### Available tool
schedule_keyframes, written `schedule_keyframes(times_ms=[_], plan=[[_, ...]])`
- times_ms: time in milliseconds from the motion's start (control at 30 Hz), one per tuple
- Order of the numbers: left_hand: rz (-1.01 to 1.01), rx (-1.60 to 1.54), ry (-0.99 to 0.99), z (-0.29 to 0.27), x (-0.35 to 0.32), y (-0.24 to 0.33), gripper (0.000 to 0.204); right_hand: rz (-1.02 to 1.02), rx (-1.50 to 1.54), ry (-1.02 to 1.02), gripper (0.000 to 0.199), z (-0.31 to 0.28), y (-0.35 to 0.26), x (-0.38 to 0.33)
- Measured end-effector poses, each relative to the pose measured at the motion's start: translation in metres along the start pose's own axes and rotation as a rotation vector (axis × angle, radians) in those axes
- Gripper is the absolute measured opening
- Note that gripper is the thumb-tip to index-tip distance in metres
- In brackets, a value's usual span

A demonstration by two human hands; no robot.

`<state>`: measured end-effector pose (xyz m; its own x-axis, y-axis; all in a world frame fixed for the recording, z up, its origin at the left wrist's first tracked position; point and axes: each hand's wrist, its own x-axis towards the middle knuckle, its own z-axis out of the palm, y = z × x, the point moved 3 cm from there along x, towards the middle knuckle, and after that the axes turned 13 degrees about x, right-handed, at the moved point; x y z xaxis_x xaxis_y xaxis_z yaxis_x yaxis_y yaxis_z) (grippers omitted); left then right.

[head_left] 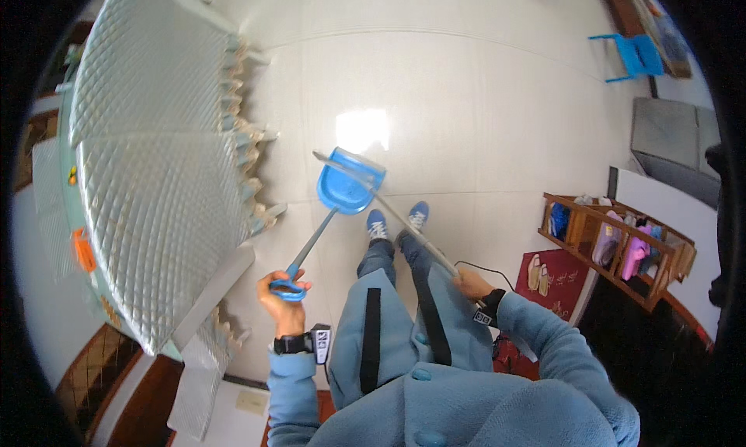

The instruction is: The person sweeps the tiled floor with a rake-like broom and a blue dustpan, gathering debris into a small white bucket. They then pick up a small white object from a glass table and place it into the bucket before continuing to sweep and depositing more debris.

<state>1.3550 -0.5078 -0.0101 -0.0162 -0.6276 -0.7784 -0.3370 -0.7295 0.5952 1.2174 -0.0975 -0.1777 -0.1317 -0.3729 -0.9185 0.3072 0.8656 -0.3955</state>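
My left hand is closed around the looped blue end of a long-handled dustpan, held out to the left of my legs. Its blue pan is in front of my shoes, at or just above the floor; I cannot tell which. In my right hand, by my right thigh, is the pale pole of a broom. The pole slants forward and left, and the broom's narrow grey head lies across the pan. Whether the head touches the pan is unclear.
Quilted pale covers with ruffled edges drape over furniture on the left. A wooden shoe rack with shoes stands at right, beside a red mat bearing slippers. A small blue chair is at far right. Glossy pale tiles cover the floor.
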Motion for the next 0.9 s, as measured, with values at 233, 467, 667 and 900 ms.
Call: schedule_keyframes(times_ms=[233,467,667,900], plan=[[0.051,0.156,-0.157,0.047,-0.028,0.021,0.03,-0.152,-0.042,0.224,0.037,-0.086,-0.016,-0.035],[0.13,0.244,-0.32,0.189,-0.053,0.018,0.034,0.126,0.444,0.444,0.035,-0.256,0.044,-0.03],[0.103,0.297,-0.309,0.314,-0.079,-0.005,0.032,0.029,0.347,0.641,0.044,-0.462,0.101,0.026],[0.111,0.37,-0.294,0.412,-0.09,-0.02,0.035,-0.17,-0.49,0.633,0.02,-0.515,0.144,0.117]])
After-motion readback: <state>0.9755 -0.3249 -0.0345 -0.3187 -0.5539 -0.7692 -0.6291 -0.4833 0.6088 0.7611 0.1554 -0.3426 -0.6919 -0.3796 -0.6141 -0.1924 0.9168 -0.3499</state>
